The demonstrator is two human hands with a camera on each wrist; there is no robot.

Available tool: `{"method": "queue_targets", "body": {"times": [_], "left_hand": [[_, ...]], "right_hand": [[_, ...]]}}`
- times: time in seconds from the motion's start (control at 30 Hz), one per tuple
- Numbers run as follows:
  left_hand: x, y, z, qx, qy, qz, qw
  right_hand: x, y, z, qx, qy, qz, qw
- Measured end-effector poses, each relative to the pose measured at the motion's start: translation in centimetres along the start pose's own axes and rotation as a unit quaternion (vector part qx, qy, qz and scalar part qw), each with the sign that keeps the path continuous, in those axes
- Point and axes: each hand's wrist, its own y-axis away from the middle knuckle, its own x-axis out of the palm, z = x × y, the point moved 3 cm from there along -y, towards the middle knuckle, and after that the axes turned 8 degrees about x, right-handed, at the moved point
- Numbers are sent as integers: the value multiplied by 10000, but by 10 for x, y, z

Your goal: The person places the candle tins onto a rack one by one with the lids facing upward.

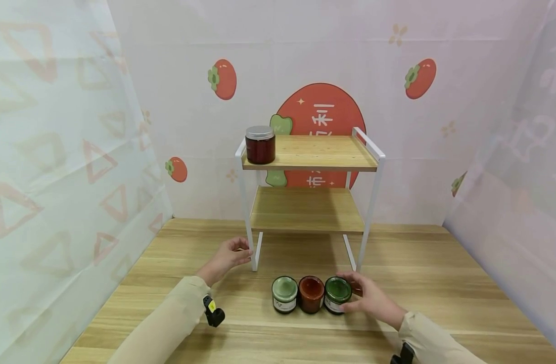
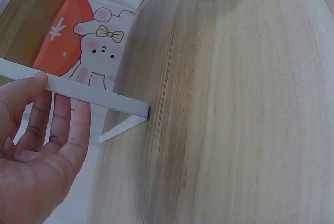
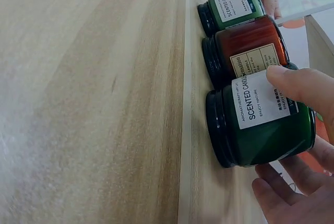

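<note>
My left hand (image 1: 229, 259) pinches the front left leg of a white-framed shelf (image 1: 244, 197), thumb on one side and fingers behind, as the left wrist view shows. Three scented candle jars stand in a row before the shelf, dark caps down on the table. Leftmost is a light green candle (image 1: 284, 293), then a red-brown candle (image 1: 311, 294), then a dark green candle (image 1: 337, 293). Around the dark green one curls my right hand (image 1: 371, 299), its thumb over the white label (image 3: 261, 101) and its fingers on the far side.
On the shelf's wooden top board (image 1: 323, 151) a dark red jar (image 1: 260, 146) with a silver lid sits at the left. A lower board (image 1: 307, 210) spans the frame beneath. Printed cloth walls (image 1: 187, 121) enclose the wooden table (image 1: 423, 273) at the back and sides.
</note>
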Motion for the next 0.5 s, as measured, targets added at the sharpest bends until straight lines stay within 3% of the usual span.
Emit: {"method": "queue_targets", "body": {"times": [0.5], "left_hand": [[-1,0,0,-59,8,35,10000]], "right_hand": [[5,-2,-4,282,128,121,9994]]}}
